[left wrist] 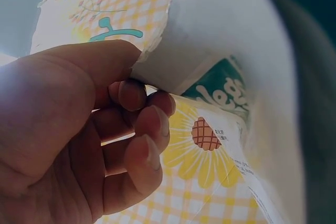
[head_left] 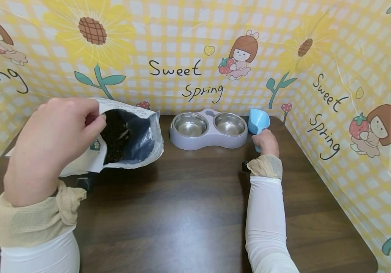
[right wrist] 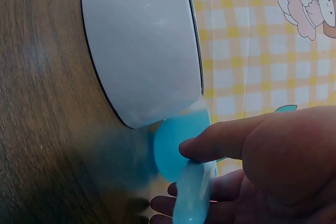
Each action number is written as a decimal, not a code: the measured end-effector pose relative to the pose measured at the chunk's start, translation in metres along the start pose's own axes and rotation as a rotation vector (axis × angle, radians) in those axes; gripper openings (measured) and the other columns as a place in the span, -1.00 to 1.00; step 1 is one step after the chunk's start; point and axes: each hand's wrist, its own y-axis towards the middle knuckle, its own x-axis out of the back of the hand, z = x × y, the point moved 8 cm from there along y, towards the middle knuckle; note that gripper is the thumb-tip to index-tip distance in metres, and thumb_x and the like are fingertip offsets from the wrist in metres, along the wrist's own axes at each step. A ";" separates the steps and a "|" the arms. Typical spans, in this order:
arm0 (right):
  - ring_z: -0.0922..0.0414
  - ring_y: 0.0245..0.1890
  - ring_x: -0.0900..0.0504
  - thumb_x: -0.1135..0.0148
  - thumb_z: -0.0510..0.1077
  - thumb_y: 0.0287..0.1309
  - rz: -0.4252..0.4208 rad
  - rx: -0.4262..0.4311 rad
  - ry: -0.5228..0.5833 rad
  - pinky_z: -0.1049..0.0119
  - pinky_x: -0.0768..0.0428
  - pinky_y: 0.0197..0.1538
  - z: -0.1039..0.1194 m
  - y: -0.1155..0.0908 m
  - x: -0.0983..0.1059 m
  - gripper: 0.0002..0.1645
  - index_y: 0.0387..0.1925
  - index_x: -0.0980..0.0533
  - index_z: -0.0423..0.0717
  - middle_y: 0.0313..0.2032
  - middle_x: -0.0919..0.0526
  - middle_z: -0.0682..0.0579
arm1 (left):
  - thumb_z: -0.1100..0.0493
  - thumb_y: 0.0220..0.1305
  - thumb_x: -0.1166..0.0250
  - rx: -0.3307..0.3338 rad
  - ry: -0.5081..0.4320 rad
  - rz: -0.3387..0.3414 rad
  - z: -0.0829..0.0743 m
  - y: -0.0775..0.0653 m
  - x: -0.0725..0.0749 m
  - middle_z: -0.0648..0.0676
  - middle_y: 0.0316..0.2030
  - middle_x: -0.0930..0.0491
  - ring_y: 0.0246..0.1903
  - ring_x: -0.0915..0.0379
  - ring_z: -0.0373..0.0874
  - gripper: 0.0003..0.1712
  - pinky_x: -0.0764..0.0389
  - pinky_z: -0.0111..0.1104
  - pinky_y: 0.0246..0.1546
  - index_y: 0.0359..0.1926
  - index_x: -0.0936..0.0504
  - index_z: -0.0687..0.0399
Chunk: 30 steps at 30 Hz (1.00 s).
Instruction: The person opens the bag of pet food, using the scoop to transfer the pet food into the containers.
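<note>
Left hand (head_left: 50, 140) first: it is pinching the edge of a bag (head_left: 147, 142) between thumb and forefinger, well closed there, while its other fingers are curling loosely, as the left wrist view is making clear. That bag is sitting to the left of the stand (head_left: 209, 140), its mouth gaping toward it. Only the head view is looking inside, where dark bits (head_left: 113, 140) are lying against a silvery lining. The left wrist view is instead showing the bag's outside up close, with a green label (left wrist: 226, 85) carrying pale lettering; the head view is catching just a scrap of that.

Right of the stand, the right hand (head_left: 267, 143) is closing on the handle of a blue scoop (head_left: 258, 119). From the head view the hand is covering most of that handle; the right wrist view is revealing the thumb (right wrist: 210, 142) pressing on it near the cup, with the fingers lying beyond. The cup is resting just beside the stand's right end; whether they are touching cannot be told. Two steel bowls are sitting in the stand, their insides showing in the head view alone.
</note>
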 end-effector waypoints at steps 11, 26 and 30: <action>-0.17 -0.08 -0.61 -0.14 0.03 0.25 -0.051 -0.016 0.038 -0.05 -0.61 -0.14 0.012 -0.046 0.016 -0.44 0.17 -0.54 -0.23 0.00 -0.64 -0.22 | 0.23 0.43 -0.15 0.012 0.003 0.021 0.002 0.001 -0.001 0.02 -0.68 -0.24 -0.61 -0.20 0.00 -0.58 -0.14 -0.20 -0.53 -0.62 -0.32 0.01; 0.15 -0.54 -0.74 -0.05 -0.14 0.43 -0.011 0.028 0.186 0.34 -0.67 -0.35 0.047 -0.151 0.037 -0.63 0.06 -0.51 -0.36 -0.56 -0.70 0.03 | 0.22 0.44 -0.15 0.013 0.003 0.031 0.002 0.001 -0.002 0.02 -0.68 -0.24 -0.61 -0.22 0.01 -0.58 -0.15 -0.20 -0.53 -0.62 -0.33 0.01; 0.22 -0.60 -0.68 -0.04 -0.20 0.43 0.036 0.063 0.227 0.37 -0.69 -0.36 0.055 -0.170 0.039 -0.76 -0.11 -0.50 -0.34 -0.63 -0.66 0.07 | 0.22 0.44 -0.15 0.021 -0.002 0.036 0.003 0.001 -0.002 0.02 -0.68 -0.24 -0.60 -0.22 0.02 -0.58 -0.15 -0.20 -0.53 -0.61 -0.33 0.01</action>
